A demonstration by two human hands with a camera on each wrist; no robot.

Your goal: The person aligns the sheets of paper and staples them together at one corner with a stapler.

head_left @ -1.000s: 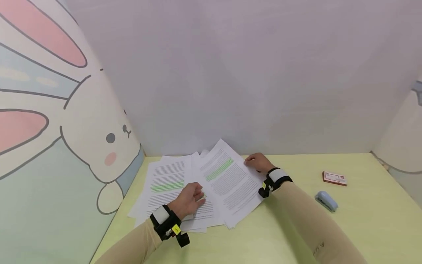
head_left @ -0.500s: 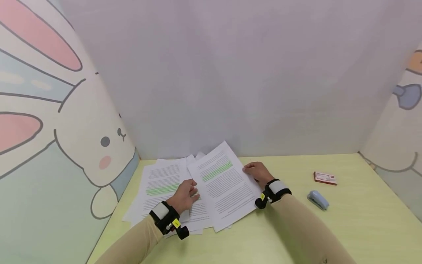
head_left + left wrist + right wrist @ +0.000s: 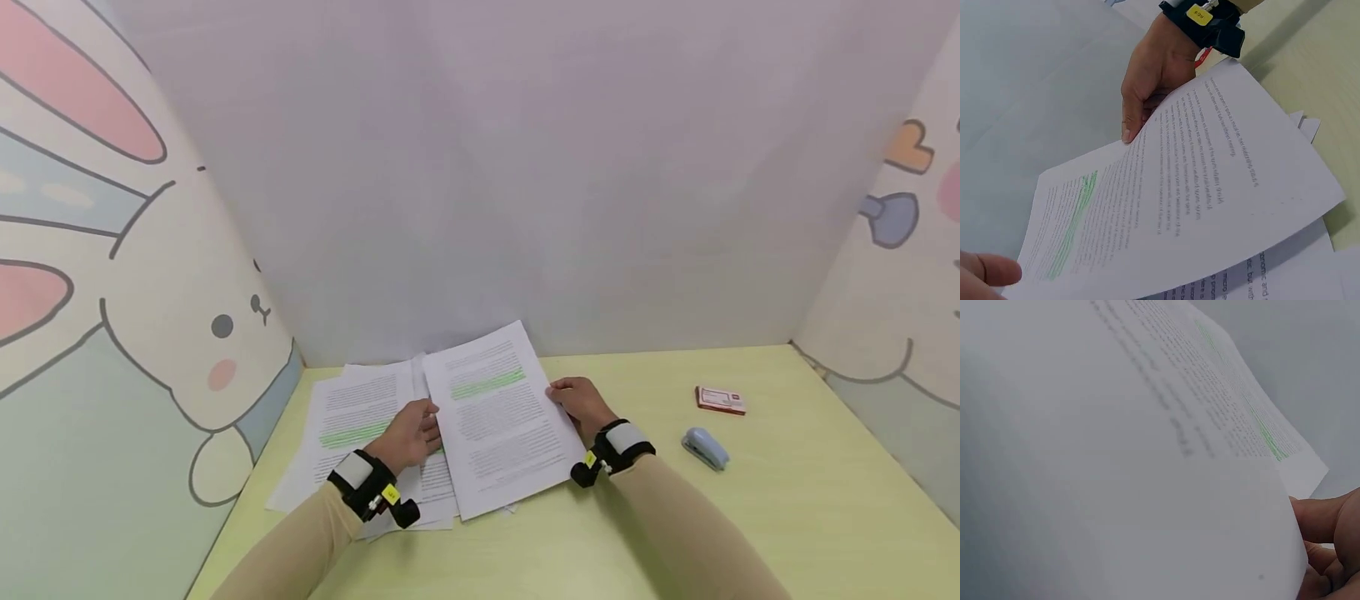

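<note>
My right hand [image 3: 583, 405] pinches the right edge of a printed sheet of paper [image 3: 495, 425] that carries a green highlighted band. The sheet is raised and slightly bowed, overlapping the others in the head view. At its left edge is my left hand [image 3: 411, 433], fingers loosely extended, fingertips right by the paper. In the left wrist view, that hand's thumb [image 3: 1000, 270] shows beside the sheet's corner. More printed sheets [image 3: 330, 467] lie loosely fanned on the table under the left hand, one with a green highlight; the raised sheet hides part of them.
A light blue stapler [image 3: 705, 448] lies on the yellow-green table [image 3: 787, 517] to the right. Behind it sits a small red and white box [image 3: 720, 400]. A pale wall [image 3: 600, 208] closes the back, and a wall with a painted rabbit [image 3: 187, 333] stands at left.
The raised sheet has turned more upright and shifted off the fanned sheets toward the right. My right hand moved slightly downward with its edge; my left hand stays close to the sheet's left side.
</note>
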